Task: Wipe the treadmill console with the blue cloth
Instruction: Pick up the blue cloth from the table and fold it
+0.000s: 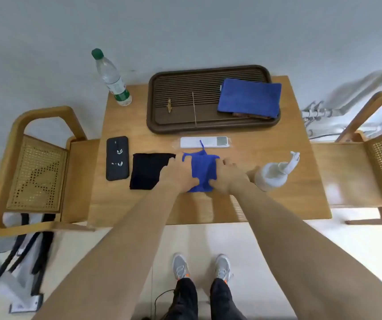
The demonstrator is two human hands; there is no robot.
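Observation:
A small blue cloth (202,167) with a thin hanging loop lies on the wooden table (284,139), near its middle. My left hand (176,173) grips the cloth's left edge and my right hand (231,175) grips its right edge, with the fingers of both curled down onto the fabric. A second, larger blue towel (250,98) sits folded on the right side of the dark tea tray (150,107) at the back. No treadmill console shows in this view.
A white remote (203,142) lies just behind the cloth. A black cloth (147,170) and a black phone (117,158) are to the left, a white spray bottle (275,173) to the right, a water bottle (111,77) at the back left. Cane chairs (37,172) flank the table.

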